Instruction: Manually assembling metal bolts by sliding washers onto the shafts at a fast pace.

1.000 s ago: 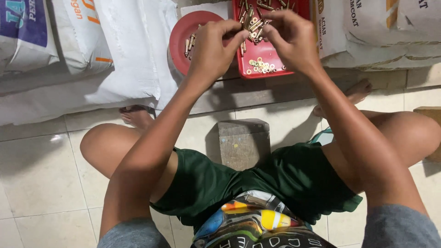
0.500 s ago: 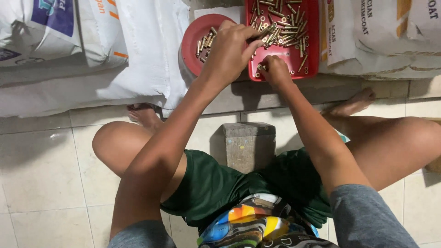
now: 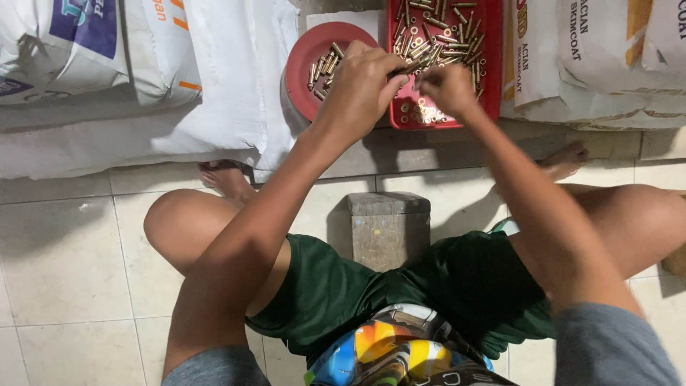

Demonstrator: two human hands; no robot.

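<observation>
Two hands, left hand and right hand, together pinching brass pins over red tray, pale tiled floor below.

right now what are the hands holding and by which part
The left hand pinches a small brass pin by one end; the right hand meets its other end above the red tray.

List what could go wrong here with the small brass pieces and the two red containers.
The left hand and right hand pinch a brass piece above the gap between the round red dish and the red tray; a slip could drop it onto the tiled floor. The tray's loose pile of brass pieces might scatter if a wrist knocks it. Both containers sit near the ledge edge, so a nudge might tip them.
</observation>
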